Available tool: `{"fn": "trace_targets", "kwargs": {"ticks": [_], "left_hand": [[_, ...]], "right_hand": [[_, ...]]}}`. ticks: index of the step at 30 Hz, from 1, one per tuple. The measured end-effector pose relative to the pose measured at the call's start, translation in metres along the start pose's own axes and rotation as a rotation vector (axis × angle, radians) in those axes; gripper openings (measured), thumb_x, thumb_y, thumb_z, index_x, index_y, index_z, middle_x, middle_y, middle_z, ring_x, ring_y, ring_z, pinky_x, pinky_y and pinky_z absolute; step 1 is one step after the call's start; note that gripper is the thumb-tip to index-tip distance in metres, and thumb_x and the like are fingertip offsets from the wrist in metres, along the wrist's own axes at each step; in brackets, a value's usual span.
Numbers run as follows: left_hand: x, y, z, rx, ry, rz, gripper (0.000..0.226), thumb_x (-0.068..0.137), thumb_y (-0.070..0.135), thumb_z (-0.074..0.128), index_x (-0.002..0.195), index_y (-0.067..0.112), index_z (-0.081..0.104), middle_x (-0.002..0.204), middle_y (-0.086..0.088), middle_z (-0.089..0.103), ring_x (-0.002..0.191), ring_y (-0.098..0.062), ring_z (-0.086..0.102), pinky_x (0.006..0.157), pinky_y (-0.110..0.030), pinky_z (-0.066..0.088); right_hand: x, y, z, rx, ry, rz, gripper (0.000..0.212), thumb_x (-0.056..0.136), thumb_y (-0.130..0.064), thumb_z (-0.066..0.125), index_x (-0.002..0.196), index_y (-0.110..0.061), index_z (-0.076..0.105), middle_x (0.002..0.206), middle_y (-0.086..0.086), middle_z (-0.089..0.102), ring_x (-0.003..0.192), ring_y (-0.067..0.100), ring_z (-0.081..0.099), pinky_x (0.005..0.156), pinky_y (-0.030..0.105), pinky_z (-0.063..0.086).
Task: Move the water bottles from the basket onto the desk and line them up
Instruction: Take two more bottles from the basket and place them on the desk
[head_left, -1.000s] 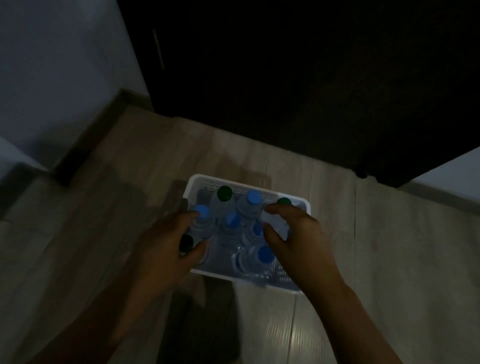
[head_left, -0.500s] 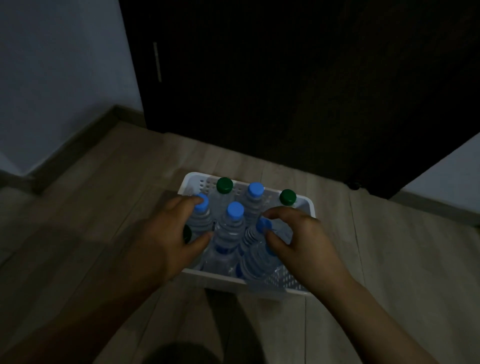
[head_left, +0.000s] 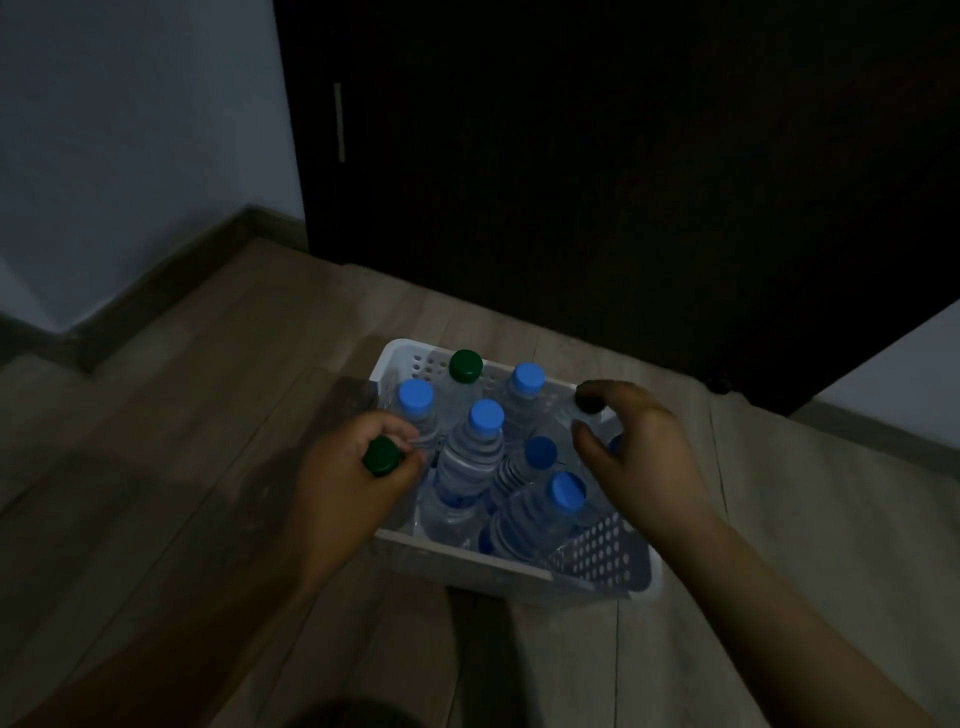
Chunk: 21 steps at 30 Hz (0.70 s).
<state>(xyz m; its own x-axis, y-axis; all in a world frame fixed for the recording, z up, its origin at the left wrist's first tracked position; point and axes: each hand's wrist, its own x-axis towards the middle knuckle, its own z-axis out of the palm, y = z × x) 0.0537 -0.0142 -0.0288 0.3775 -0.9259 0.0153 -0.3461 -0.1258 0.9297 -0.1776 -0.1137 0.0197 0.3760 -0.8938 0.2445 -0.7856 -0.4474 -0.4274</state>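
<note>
A white perforated basket (head_left: 597, 564) stands on the wooden floor, packed with several clear water bottles, most with blue caps such as one in the middle (head_left: 486, 417). My left hand (head_left: 353, 483) is closed around the neck of a green-capped bottle (head_left: 382, 455) at the basket's left side. My right hand (head_left: 641, 457) curls over a dark green-capped bottle (head_left: 589, 402) at the right rim, thumb and fingers around its neck. Another green cap (head_left: 465, 365) shows at the far side. The desk is not in view.
A dark cabinet or door (head_left: 597, 182) rises right behind the basket. A pale wall (head_left: 130, 145) with a skirting board runs along the left. Wooden floor (head_left: 182, 441) surrounds the basket on the left and near sides.
My left hand shifted from the blue-capped bottle to the green-capped one at the left. My right hand moved back and right onto the green-capped bottle at the rim. The view came closer.
</note>
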Motion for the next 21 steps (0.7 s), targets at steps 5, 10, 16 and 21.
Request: {"fn": "trace_targets", "kwargs": {"ticks": [5,10,16,21], "left_hand": [[0.001,-0.002,0.002,-0.022,0.009,-0.019,0.018,0.080,0.017,0.073,0.084,0.032,0.064,0.081,0.018,0.067,0.074,0.004,0.062,0.065,-0.020,0.045],[-0.001,-0.004,0.003,-0.038,0.056,-0.006,0.024,0.075,0.017,0.075,0.088,0.032,0.061,0.085,0.020,0.067,0.076,0.006,0.062,0.067,-0.017,0.045],[-0.002,-0.009,0.001,-0.006,0.072,0.076,0.033,0.071,0.014,0.079,0.096,0.023,0.059,0.086,0.009,0.066,0.086,0.003,0.062,0.074,-0.015,0.047],[-0.001,-0.010,-0.005,0.099,0.056,0.182,0.021,0.068,0.009,0.081,0.083,0.013,0.066,0.091,0.005,0.064,0.088,0.000,0.060,0.075,-0.007,0.045]], "right_hand": [[0.025,0.021,0.004,0.006,0.034,0.088,0.046,0.086,-0.029,0.066,0.129,-0.022,0.051,0.127,0.002,0.056,0.103,0.014,0.057,0.078,0.023,0.041],[0.040,0.036,0.018,0.122,-0.051,0.237,0.051,0.086,-0.029,0.067,0.133,-0.016,0.049,0.126,0.003,0.059,0.109,0.014,0.057,0.081,0.022,0.041],[0.045,0.045,0.028,0.305,-0.147,0.416,0.036,0.082,-0.027,0.072,0.115,-0.018,0.059,0.106,0.002,0.065,0.091,0.015,0.063,0.073,0.030,0.052],[0.045,0.047,0.029,0.385,-0.138,0.437,0.027,0.081,-0.026,0.073,0.107,-0.021,0.064,0.092,-0.010,0.064,0.082,0.003,0.060,0.059,0.015,0.043]]}}
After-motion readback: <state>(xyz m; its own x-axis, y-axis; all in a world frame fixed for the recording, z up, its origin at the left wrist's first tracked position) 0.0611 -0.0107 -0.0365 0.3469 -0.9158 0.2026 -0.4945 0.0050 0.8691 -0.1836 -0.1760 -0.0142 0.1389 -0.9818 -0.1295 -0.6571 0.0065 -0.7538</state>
